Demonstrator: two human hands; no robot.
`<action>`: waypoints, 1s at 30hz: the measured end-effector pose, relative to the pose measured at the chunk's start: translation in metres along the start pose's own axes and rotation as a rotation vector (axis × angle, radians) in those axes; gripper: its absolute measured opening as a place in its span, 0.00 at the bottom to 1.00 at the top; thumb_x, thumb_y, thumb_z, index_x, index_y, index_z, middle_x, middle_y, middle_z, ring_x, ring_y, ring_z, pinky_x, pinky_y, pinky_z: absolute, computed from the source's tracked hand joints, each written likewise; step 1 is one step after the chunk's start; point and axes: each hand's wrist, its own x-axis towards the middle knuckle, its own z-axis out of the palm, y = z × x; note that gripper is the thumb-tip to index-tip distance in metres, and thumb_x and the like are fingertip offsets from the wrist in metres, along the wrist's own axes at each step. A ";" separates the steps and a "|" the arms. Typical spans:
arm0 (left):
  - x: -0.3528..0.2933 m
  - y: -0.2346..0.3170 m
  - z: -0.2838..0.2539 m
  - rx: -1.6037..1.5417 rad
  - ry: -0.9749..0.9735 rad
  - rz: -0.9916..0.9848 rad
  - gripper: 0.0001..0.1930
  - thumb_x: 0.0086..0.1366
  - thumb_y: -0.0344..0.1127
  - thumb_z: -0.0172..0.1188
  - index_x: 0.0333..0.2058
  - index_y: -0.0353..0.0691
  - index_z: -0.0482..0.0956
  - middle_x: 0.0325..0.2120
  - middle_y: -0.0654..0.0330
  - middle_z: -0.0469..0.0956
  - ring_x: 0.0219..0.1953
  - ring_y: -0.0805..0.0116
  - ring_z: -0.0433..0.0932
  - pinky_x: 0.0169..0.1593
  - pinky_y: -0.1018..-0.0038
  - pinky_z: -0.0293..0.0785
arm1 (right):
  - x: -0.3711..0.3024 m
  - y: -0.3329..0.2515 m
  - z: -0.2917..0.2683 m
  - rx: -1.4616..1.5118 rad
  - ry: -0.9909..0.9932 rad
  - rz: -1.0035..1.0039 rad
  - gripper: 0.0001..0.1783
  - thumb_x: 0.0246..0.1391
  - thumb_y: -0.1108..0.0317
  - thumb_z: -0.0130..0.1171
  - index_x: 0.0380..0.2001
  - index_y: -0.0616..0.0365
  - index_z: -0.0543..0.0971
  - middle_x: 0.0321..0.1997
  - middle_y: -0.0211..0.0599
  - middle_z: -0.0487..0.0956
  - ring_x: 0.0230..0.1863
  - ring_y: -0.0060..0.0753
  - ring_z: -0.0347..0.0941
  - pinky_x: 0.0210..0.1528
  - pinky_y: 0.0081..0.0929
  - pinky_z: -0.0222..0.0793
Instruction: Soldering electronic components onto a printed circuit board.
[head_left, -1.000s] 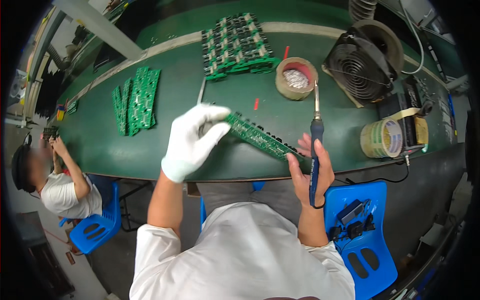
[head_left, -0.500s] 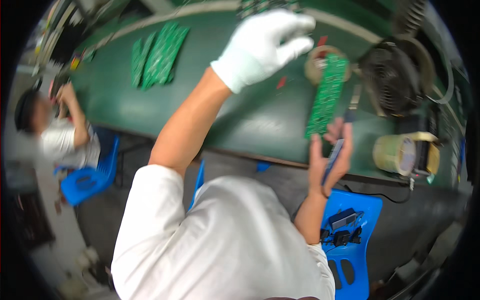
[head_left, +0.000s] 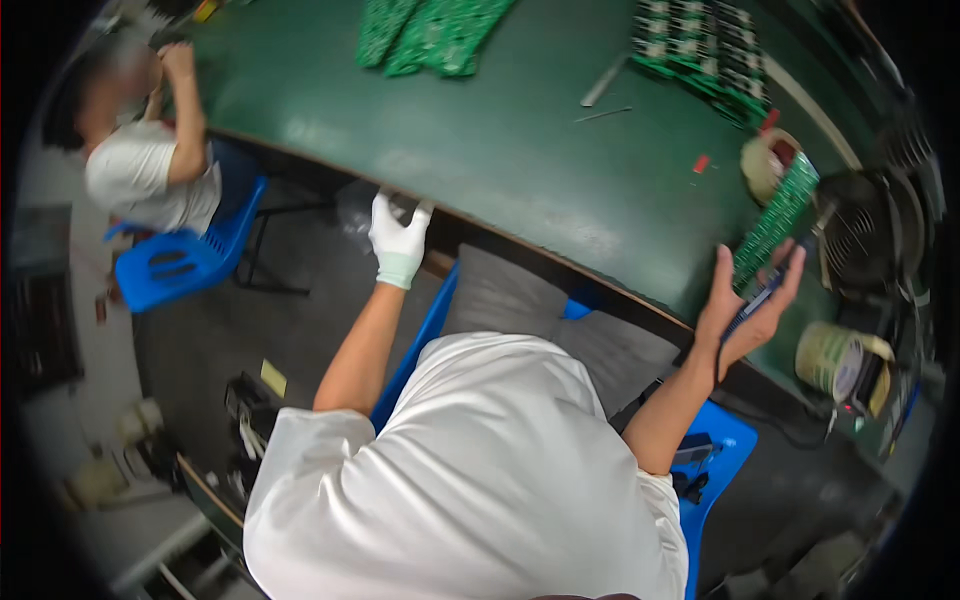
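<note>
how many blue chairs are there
3: the co-worker's chair at left, the wearer's chair in the middle, mostly hidden by their body, and a third chair at right, partly covered. Others could be hidden under the table.

Light from above lies moderately bright across the green tabletop [head_left: 480, 140], leaving soft, pale glare between my left hand [head_left: 400, 238] and my right hand [head_left: 742, 315]. My white glove shows bright against the dim grey floor [head_left: 200, 350], and shadow darkens the space under the table edge beside it. The circuit board [head_left: 785, 215] in my right grip looks slightly smeared; beyond it, the fan [head_left: 862, 235] blurs, and straight edges farther out bow toward the black rim.
</note>
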 end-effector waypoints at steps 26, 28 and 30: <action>-0.034 0.324 0.079 -0.201 -0.995 1.099 0.08 0.55 0.36 0.68 0.35 0.46 0.84 0.23 0.66 0.75 0.20 0.66 0.71 0.26 0.74 0.67 | -0.039 0.013 -0.045 0.879 -0.025 -0.023 0.33 0.51 0.82 0.64 0.60 0.55 0.66 0.40 0.52 0.83 0.36 0.44 0.79 0.39 0.36 0.77; -0.032 0.331 0.089 -0.189 -0.982 1.138 0.09 0.55 0.36 0.67 0.36 0.46 0.84 0.24 0.66 0.75 0.20 0.66 0.71 0.26 0.74 0.67 | -0.033 0.026 -0.048 0.848 0.057 0.044 0.33 0.51 0.83 0.63 0.59 0.55 0.67 0.37 0.50 0.83 0.34 0.41 0.79 0.37 0.35 0.76; -0.032 0.335 0.097 -0.140 -0.990 1.100 0.09 0.56 0.36 0.67 0.36 0.46 0.84 0.24 0.66 0.75 0.20 0.66 0.71 0.26 0.74 0.67 | -0.021 0.035 -0.053 0.751 0.051 0.047 0.33 0.53 0.83 0.60 0.61 0.54 0.65 0.38 0.48 0.82 0.34 0.39 0.77 0.36 0.34 0.76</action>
